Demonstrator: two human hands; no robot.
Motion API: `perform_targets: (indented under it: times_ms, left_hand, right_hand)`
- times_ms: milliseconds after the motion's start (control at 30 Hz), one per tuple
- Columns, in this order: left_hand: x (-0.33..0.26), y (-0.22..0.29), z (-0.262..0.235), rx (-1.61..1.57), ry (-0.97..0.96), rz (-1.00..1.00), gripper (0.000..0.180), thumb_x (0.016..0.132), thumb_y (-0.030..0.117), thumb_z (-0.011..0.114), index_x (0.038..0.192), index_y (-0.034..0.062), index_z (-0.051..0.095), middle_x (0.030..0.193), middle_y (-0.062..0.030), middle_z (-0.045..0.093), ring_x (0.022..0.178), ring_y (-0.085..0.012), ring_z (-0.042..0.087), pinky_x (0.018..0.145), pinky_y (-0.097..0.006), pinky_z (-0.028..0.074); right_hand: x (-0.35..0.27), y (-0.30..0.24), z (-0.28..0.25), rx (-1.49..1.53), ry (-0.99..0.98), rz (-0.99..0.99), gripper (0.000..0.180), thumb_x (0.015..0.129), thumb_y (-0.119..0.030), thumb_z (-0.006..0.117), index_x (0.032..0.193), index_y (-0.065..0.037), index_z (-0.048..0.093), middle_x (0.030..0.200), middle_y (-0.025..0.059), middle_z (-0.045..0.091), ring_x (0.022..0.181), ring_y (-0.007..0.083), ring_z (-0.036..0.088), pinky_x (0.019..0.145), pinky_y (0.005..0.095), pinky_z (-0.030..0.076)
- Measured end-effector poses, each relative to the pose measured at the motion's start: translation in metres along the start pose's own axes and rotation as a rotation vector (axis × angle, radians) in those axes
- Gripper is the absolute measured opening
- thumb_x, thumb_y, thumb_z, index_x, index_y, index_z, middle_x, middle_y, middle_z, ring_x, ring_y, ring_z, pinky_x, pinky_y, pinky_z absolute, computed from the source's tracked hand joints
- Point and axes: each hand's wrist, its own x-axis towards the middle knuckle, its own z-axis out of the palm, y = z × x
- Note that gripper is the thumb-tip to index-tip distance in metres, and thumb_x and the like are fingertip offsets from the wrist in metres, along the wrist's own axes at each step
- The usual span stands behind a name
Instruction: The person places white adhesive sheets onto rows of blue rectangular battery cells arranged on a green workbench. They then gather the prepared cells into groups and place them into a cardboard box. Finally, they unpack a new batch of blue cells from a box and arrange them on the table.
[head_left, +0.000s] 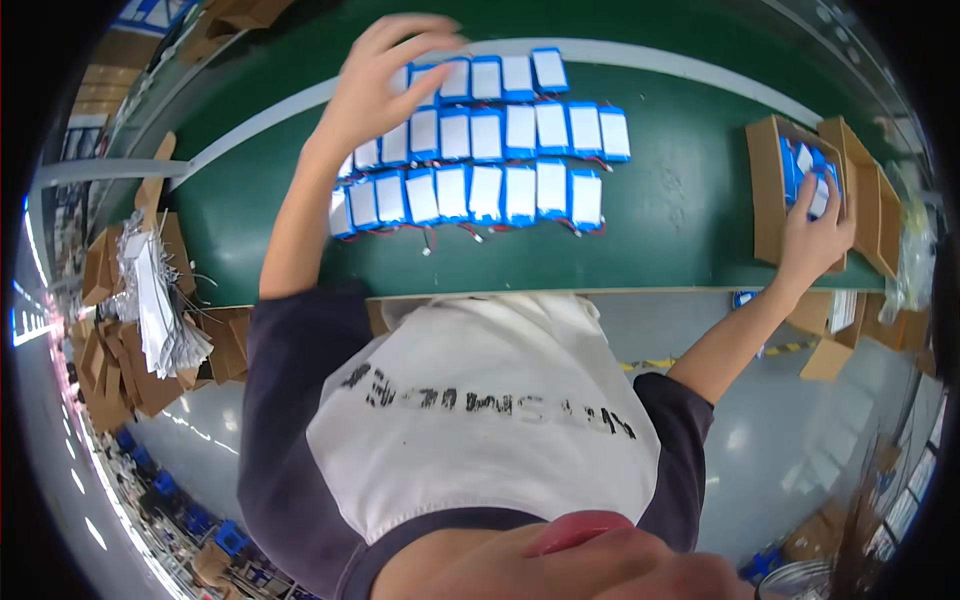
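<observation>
Several flat battery packs [486, 192] in blue wrap with white faces lie in three rows on the green table [680, 200]. Thin red and black leads with small white plugs show along their near ends. Over the left end of the far row is my left hand [385, 85], its fingers apart and somewhat blurred, with nothing seen in them. It hides some packs beneath. At the far right, my right hand [818, 235] reaches into an open cardboard box [768, 200] of similar packs. Its fingers are around a battery pack [820, 197] there.
Another open carton [872, 205] stands right of the box, with clear plastic [915, 240] beside it. A pale rail [600, 50] runs along the table's back. White strips [160, 310] and cardboard pieces [135, 375] hang and lie past the left edge.
</observation>
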Motion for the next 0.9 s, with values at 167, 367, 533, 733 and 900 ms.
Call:
perform_targets:
  times_ms: [167, 367, 533, 733, 900]
  left_hand:
    - [-0.102, -0.05, -0.027, -0.043, -0.084, -0.34, 0.04, 0.092, 0.03, 0.075, 0.13, 0.0183, 0.07, 0.147, -0.0093, 0.056, 0.138, -0.0311, 0.049, 0.116, -0.046, 0.04]
    - [-0.078, -0.088, 0.046, -0.002, -0.293, -0.249, 0.063, 0.087, 0.06, 0.071, 0.146, 0.0387, 0.059, 0.162, -0.0057, 0.043, 0.152, -0.0392, 0.029, 0.124, -0.065, 0.021]
    - [-0.063, -0.109, 0.039, -0.068, -0.244, -0.085, 0.044, 0.094, 0.04, 0.07, 0.134, 0.0243, 0.066, 0.151, -0.0103, 0.053, 0.141, -0.0376, 0.042, 0.118, -0.056, 0.033]
    - [-0.046, -0.088, 0.01, -0.27, -0.295, -0.064, 0.081, 0.083, 0.047, 0.082, 0.146, 0.0062, 0.054, 0.142, -0.0165, 0.059, 0.129, -0.0371, 0.052, 0.11, -0.047, 0.038]
    - [-0.03, -0.083, 0.013, -0.188, -0.361, -0.066, 0.075, 0.086, 0.049, 0.078, 0.147, 0.0123, 0.055, 0.141, -0.0131, 0.058, 0.119, -0.0335, 0.053, 0.108, -0.043, 0.038]
  right_hand:
    - [0.017, -0.202, 0.032, 0.851, -0.41, -0.482, 0.043, 0.089, -0.025, 0.078, 0.128, -0.011, 0.067, 0.136, 0.0122, 0.062, 0.124, 0.0342, 0.06, 0.106, 0.0408, 0.046]
    - [0.035, -0.285, 0.142, 0.6, -0.79, -0.86, 0.066, 0.091, -0.054, 0.068, 0.15, -0.029, 0.054, 0.159, 0.0108, 0.043, 0.149, 0.0386, 0.032, 0.121, 0.0578, 0.032]
    - [0.047, -0.261, 0.172, 0.677, -0.7, -0.816, 0.057, 0.095, -0.055, 0.064, 0.148, -0.035, 0.056, 0.157, 0.0097, 0.048, 0.148, 0.0361, 0.035, 0.121, 0.0531, 0.032]
    - [0.048, -0.277, 0.156, 0.787, -0.603, -0.847, 0.066, 0.085, -0.053, 0.077, 0.142, -0.024, 0.061, 0.151, 0.0084, 0.054, 0.139, 0.0337, 0.046, 0.114, 0.048, 0.041]
    - [0.049, -0.303, 0.157, 0.627, -0.602, -0.955, 0.064, 0.086, -0.059, 0.075, 0.14, -0.024, 0.063, 0.146, 0.0075, 0.058, 0.13, 0.0324, 0.054, 0.111, 0.0452, 0.047]
